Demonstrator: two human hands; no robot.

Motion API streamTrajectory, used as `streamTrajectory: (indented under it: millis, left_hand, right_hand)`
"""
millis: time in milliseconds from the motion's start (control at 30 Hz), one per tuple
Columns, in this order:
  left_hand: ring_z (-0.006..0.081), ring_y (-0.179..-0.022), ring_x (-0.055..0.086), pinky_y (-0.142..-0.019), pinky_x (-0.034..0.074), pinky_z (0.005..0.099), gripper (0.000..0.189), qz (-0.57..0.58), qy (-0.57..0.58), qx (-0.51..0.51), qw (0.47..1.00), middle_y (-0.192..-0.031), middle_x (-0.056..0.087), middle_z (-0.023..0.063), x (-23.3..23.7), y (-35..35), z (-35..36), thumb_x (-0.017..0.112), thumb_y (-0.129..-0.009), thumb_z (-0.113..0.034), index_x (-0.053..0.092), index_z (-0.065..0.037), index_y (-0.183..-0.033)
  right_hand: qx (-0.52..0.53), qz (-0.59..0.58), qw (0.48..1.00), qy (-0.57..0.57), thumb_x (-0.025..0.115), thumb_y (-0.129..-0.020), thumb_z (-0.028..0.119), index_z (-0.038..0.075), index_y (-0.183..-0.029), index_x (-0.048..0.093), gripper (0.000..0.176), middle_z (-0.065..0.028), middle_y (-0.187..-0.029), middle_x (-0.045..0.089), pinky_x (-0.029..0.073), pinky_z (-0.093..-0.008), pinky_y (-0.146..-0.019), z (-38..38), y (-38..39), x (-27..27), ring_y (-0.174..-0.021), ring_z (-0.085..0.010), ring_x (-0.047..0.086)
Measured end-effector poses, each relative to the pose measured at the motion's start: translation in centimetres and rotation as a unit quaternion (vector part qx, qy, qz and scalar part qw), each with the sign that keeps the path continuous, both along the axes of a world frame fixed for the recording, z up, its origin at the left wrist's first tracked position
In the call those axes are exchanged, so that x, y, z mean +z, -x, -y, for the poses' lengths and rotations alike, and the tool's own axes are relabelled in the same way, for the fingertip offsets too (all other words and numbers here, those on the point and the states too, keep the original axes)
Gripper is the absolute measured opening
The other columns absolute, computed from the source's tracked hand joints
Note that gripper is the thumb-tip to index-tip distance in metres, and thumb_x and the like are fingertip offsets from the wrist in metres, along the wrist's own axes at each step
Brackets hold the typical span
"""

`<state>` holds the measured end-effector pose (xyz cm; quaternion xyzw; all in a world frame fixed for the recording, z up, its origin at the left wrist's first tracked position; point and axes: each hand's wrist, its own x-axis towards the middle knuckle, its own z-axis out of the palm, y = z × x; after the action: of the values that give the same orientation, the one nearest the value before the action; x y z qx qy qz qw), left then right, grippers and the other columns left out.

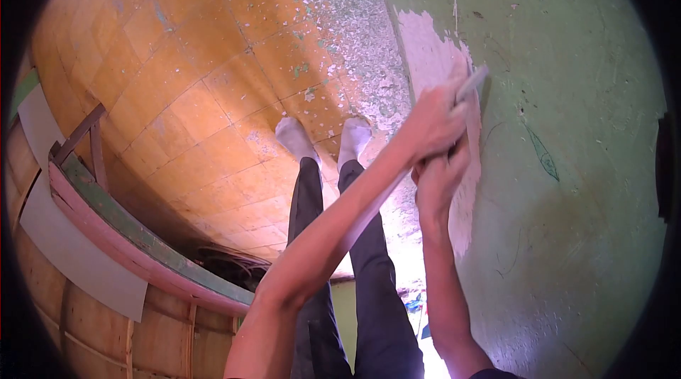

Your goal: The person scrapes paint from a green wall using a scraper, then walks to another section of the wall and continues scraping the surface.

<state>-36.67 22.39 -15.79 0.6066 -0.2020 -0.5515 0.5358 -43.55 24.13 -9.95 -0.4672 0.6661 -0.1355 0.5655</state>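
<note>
Left hand (434,122) grasps pale tool (474,82); right hand (438,179), grip unclear; flakes (355,28) litter floor (206,113) beside green wall (582,223)

Wall (582,244) blocks right side; room to slide along its face, beyond tool (474,83) tip. Left hand (438,120) and right hand (441,174) crowd together, overlapping. Left forearm (340,212) bars way across legs (372,258) (gap between forearms narrows toward hands). Wide room left, over floor (191,113), until wooden beam (135,240).
</note>
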Motion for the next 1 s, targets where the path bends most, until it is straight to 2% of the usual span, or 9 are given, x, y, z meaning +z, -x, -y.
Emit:
streamTrajectory:
  millis: [133, 233, 267, 367, 500, 633, 667, 933, 1000]
  left_hand:
    - [0.0371, -0.136, 0.046, -0.111, 0.036, 0.0358, 0.063, -0.074, -0.023, -0.009, 0.997, -0.152, 0.038, 0.0252, -1.1, -2.6, 0.6, 0.046, -0.085, -0.013, 0.040, 0.003, -0.146]
    - [0.0320, -0.114, 0.063, -0.096, 0.047, 0.0356, 0.063, 0.051, 0.038, 0.012, 0.998, -0.152, 0.035, 0.0261, -1.2, 0.0, 0.0, 0.047, -0.085, -0.014, 0.040, 0.002, -0.146]
    - [0.0489, -0.105, 0.063, -0.088, 0.049, 0.0479, 0.056, 0.125, 0.089, 0.100, 0.983, -0.120, 0.056, 0.0386, -0.4, 0.2, 0.6, 0.045, -0.086, -0.012, 0.045, 0.003, -0.140]
    - [0.0483, -0.096, 0.064, -0.086, 0.049, 0.0484, 0.058, -0.049, -0.066, -0.033, 0.996, -0.106, 0.062, 0.0361, -0.8, -2.9, 1.2, 0.045, -0.086, -0.013, 0.045, 0.000, -0.142]
    - [0.0466, -0.089, 0.065, -0.081, 0.050, 0.0483, 0.054, -0.051, -0.037, -0.014, 0.998, -0.094, 0.063, 0.0342, 0.1, -2.3, 0.3, 0.046, -0.085, -0.014, 0.052, -0.006, -0.138]
    - [0.0156, -0.071, 0.055, -0.065, 0.047, 0.0368, 0.023, -0.042, -0.052, 0.015, 0.998, -0.073, 0.056, 0.0085, -1.1, -2.1, 0.6, 0.051, -0.085, -0.014, 0.058, 0.006, -0.093]
    - [0.0148, -0.074, 0.055, -0.067, 0.047, 0.0368, 0.021, -0.087, -0.096, -0.020, 0.991, -0.076, 0.057, 0.0076, -2.1, -3.1, 1.2, 0.054, -0.085, -0.014, 0.057, 0.005, -0.092]
    - [0.0168, -0.072, 0.054, -0.067, 0.046, 0.0377, 0.025, -0.039, -0.052, -0.029, 0.997, -0.073, 0.056, 0.0104, -2.0, -3.1, 1.2, 0.056, -0.088, -0.017, 0.059, 0.006, -0.098]
    - [0.0365, -0.078, 0.061, -0.073, 0.049, 0.0451, 0.030, -0.048, -0.058, -0.034, 0.997, -0.081, 0.061, 0.0245, -2.5, -3.2, 1.2, 0.052, -0.086, -0.016, 0.057, 0.003, -0.109]
  right_hand:
    - [0.012, -0.005, 1.000, 0.006, 0.049, -0.098, 0.011, -0.001, -0.142, 0.044, 0.045, -0.0008, -0.072, 0.052, 0.030, -0.0243, -0.040, 0.1, -0.9, -1.6, -0.049, -0.0035, 0.044]
    - [-0.003, -0.037, 0.999, -0.005, 0.047, -0.099, 0.012, -0.001, -0.142, 0.045, 0.046, 0.0001, -0.067, 0.049, 0.030, -0.0256, -0.039, 0.3, -1.2, 0.3, -0.047, -0.0043, 0.043]
    - [0.003, -0.042, 0.999, -0.008, 0.047, -0.099, 0.012, -0.001, -0.142, 0.045, 0.045, 0.0002, -0.066, 0.049, 0.030, -0.0257, -0.039, 0.6, -1.1, 0.6, -0.047, -0.0044, 0.042]
    - [0.014, -0.016, 1.000, -0.008, 0.046, -0.099, 0.010, -0.001, -0.143, 0.044, 0.046, 0.0001, -0.066, 0.049, 0.030, -0.0245, -0.039, 1.2, -0.9, -1.1, -0.046, -0.0042, 0.042]
    - [-0.022, -0.019, 1.000, -0.004, 0.046, -0.099, 0.009, -0.001, -0.144, 0.044, 0.046, 0.0009, -0.067, 0.048, 0.030, -0.0240, -0.039, 0.4, -2.4, 0.5, -0.047, -0.0035, 0.042]
    - [-0.017, -0.003, 1.000, -0.014, 0.047, -0.099, 0.008, 0.002, -0.148, 0.042, 0.050, 0.0019, -0.069, 0.049, 0.030, -0.0230, -0.039, 0.7, -2.2, -0.6, -0.049, -0.0024, 0.042]
    - [-0.033, 0.004, 0.999, -0.025, 0.046, -0.099, 0.008, 0.003, -0.148, 0.041, 0.050, 0.0023, -0.069, 0.049, 0.029, -0.0229, -0.039, 1.0, -2.9, -1.2, -0.049, -0.0023, 0.041]
    - [-0.052, -0.010, 0.998, -0.035, 0.045, -0.100, 0.011, 0.003, -0.149, 0.040, 0.050, 0.0027, -0.068, 0.046, 0.027, -0.0230, -0.037, 1.1, -3.5, -1.4, -0.048, -0.0020, 0.038]
    - [-0.026, 0.020, 0.999, -0.020, 0.048, -0.101, 0.015, 0.003, -0.148, 0.041, 0.049, 0.0023, -0.069, 0.048, 0.028, -0.0219, -0.038, 0.7, -3.6, -2.6, -0.047, -0.0015, 0.038]
